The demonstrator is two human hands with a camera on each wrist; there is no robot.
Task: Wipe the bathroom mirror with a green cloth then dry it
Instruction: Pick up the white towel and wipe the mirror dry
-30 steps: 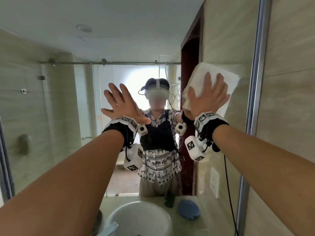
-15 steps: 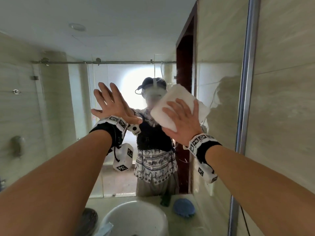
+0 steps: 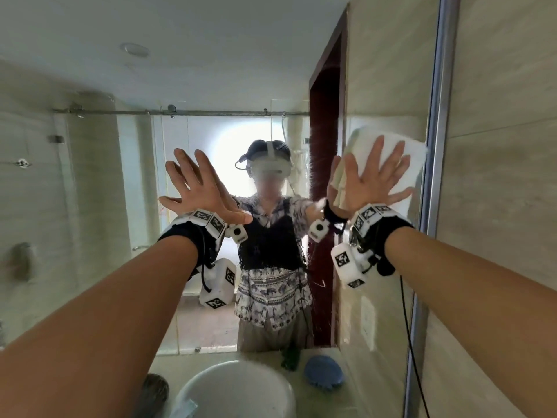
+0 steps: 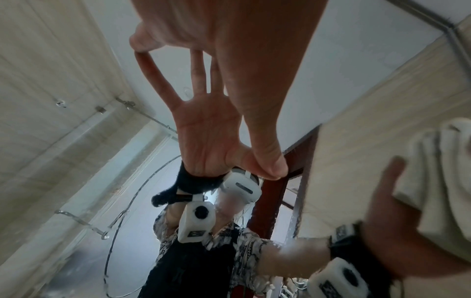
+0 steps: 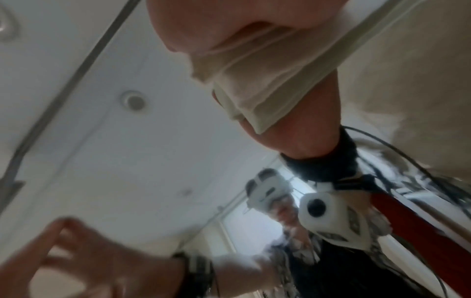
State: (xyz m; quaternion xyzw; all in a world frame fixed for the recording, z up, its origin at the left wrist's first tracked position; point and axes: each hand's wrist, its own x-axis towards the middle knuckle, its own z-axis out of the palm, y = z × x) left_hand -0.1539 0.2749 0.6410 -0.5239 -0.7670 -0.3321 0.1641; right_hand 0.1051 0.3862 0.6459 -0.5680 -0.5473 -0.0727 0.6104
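Bathroom mirror [image 3: 99,182] fills the frame; at right centre the right hand [image 3: 366,179], fingers spread, presses a white cloth [image 3: 407,159] flat on it, the left hand [image 3: 199,188] open against the glass.

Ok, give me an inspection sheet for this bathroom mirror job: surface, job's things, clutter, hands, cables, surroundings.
Surface: mirror, faint splash marks by the reflected door frame.
Job's things: white cloth flat on the glass near the mirror's right edge; green cloth lies on the counter.
Clutter: blue scrubber on the counter beside the white basin.
Hands: right hand presses the white cloth, fingers spread; left hand open, fingertips on the glass.
Cables: black cable hangs from the right wrist.
Surroundings: tiled wall on the right.
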